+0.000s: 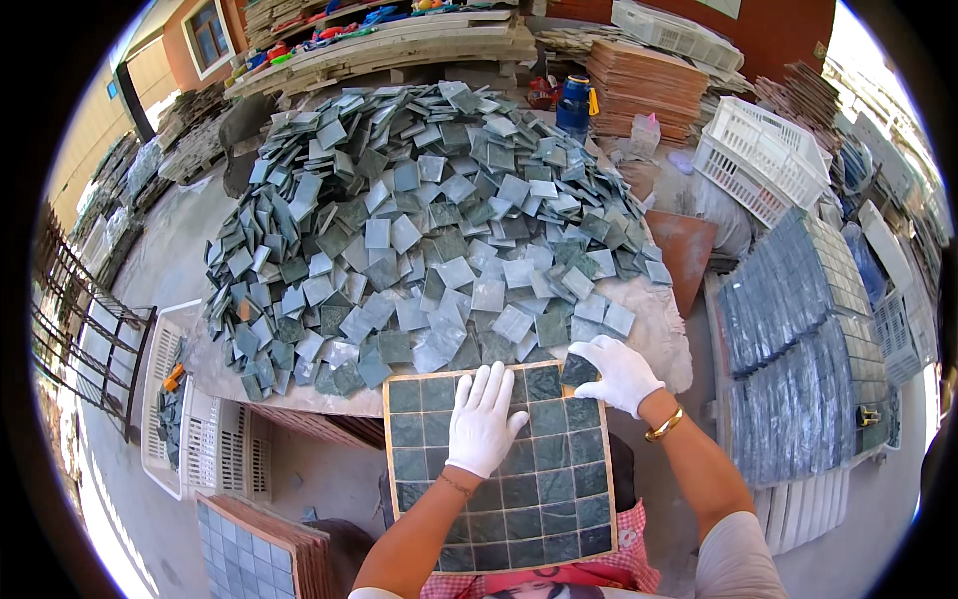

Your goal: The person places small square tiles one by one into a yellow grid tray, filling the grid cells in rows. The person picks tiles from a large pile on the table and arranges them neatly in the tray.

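Observation:
A shallow framed board rests in front of me at the near edge of the table, filled with rows of dark green square tiles. My left hand, in a white glove, lies flat on the upper middle of these tiles, fingers stretched out. At the board's far right corner, my gloved right hand pinches a dark green tile between thumb and fingers. That tile sits over the corner space; whether it touches the board is unclear. Just beyond both hands spreads a large heap of loose tiles.
The heap covers most of a pale table. White crates stand left and far right. Stacked tile sheets fill the right side; a tiled stack is at lower left. A blue flask stands behind the heap.

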{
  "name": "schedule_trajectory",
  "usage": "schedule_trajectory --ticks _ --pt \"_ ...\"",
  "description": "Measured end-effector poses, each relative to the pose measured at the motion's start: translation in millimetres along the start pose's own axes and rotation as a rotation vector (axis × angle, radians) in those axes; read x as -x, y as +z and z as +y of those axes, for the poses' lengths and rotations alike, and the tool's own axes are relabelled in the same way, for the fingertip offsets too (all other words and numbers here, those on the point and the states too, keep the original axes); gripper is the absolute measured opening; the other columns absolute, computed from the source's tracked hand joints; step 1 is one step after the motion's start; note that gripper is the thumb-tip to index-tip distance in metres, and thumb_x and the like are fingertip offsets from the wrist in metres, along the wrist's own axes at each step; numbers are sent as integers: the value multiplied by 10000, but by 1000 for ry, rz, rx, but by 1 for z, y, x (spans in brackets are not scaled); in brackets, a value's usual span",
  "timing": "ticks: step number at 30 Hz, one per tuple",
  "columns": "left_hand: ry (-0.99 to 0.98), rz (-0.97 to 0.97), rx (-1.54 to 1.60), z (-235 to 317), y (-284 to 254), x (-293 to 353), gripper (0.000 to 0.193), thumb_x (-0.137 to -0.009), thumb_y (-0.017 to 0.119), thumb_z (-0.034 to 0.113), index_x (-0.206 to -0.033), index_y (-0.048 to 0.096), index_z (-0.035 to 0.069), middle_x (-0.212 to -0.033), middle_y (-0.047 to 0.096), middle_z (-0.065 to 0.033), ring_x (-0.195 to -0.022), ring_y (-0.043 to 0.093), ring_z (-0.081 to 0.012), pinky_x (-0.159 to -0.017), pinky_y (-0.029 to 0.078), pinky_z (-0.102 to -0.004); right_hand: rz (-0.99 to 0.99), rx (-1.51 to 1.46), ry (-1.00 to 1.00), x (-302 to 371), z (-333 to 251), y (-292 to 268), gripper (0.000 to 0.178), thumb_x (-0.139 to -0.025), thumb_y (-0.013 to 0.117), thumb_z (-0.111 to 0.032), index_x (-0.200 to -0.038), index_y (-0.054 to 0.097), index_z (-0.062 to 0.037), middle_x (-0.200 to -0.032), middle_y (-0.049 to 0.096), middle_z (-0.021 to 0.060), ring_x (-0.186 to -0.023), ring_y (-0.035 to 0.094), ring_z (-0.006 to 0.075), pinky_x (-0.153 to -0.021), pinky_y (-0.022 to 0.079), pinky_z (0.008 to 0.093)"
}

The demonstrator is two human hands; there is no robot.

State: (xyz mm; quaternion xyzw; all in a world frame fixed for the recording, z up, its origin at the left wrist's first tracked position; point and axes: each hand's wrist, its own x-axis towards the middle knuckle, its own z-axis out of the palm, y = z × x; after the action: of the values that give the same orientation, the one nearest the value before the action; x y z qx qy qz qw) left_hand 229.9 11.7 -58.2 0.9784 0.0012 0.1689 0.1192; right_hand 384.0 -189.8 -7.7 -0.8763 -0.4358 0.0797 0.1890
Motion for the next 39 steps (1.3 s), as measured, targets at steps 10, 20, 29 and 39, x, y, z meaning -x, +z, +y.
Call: schedule_trajectory --ticks 10,20,29,39 --pt "-18 -130 50 29 -21 42 717 -824 646 408 -1367 448 -15 -1422 444 -193 -1331 384 -353 -1117 246 -499 23 -82 -157 6 11 11 532 -743 731 -169 -1240 561 -83 -1116 556 113 -1055 525 316 -937 448 397" --pt "5 -293 37 50 -49 114 702 -799 648 449 -1342 490 32 -1380 484 -140 -1277 423 -301 -1080 281 -494 -78 169 -152 -4 -3 8 510 -749 730 -157 -1229 573 -92 -1143 549 101 -1066 521 323 -944 446 407" --pt "-5 -246 143 53 -50 146 669 -837 605 465 -1355 493 57 -1388 489 -131 -1289 431 -304 -1090 268 -505 200 214 -128 2 -3 35 689 -846 662 -374 -1376 418 -6 -1417 404 213 -1329 350 383 -1097 307 457" --pt "-385 -98 -34 -14 -60 158 669 -864 597 430 -1357 480 -7 -1444 417 -211 -1341 355 -404 -1122 212 -541 7 289 -56 67 -82 74 947 -797 621 -583 -1408 327 77 -1481 291 280 -1388 257 431 -1144 212 512"
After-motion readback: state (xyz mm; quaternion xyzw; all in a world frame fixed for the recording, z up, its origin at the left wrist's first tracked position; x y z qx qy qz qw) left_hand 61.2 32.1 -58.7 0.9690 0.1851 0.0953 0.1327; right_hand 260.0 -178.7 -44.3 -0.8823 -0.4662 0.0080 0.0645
